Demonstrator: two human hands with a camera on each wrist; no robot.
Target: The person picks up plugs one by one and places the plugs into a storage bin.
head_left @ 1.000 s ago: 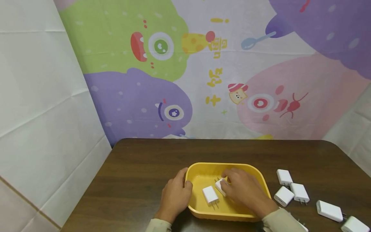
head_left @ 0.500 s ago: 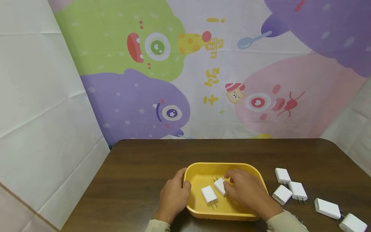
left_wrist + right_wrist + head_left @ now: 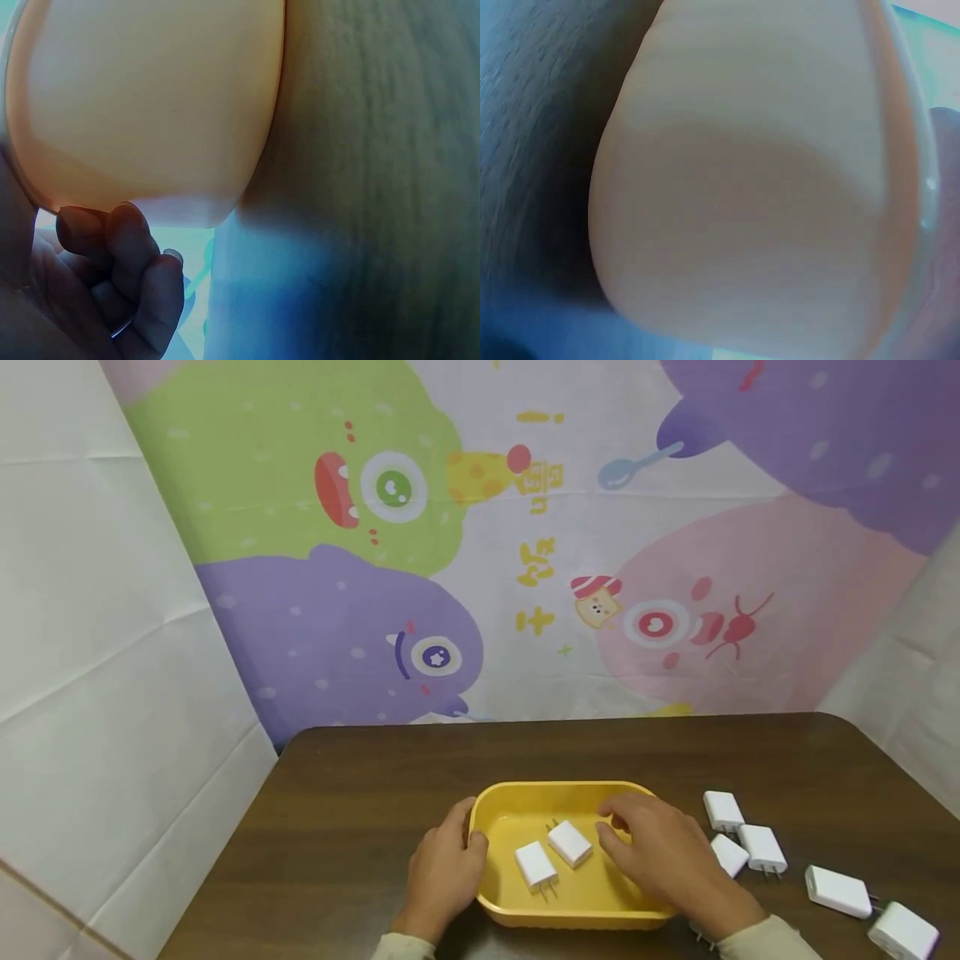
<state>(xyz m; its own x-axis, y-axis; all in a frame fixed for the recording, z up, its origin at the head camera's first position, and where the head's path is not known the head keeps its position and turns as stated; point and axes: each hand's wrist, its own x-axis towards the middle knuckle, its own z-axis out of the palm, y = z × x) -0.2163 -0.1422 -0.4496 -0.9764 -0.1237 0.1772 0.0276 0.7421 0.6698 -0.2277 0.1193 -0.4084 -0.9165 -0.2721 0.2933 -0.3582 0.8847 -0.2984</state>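
Observation:
A yellow plastic basin stands on the table with two white plug chargers inside: one charger nearer the front, another charger just behind and right of it. My left hand grips the basin's left rim, thumb at the edge; the left wrist view shows its fingers curled beside the basin wall. Over the basin's right side is my right hand, fingers loosely bent and apart from the chargers, holding nothing. In the right wrist view the basin's outer wall fills most of the picture.
Several more white chargers lie on the dark wooden table right of the basin, including a charger at the back and a charger at the far right. My right forearm partly covers some. A cartoon-print cloth hangs behind the table.
My right hand has let go of the second charger, leaving it on the basin floor, and has drawn back to the right. The left hand keeps its grip on the rim.

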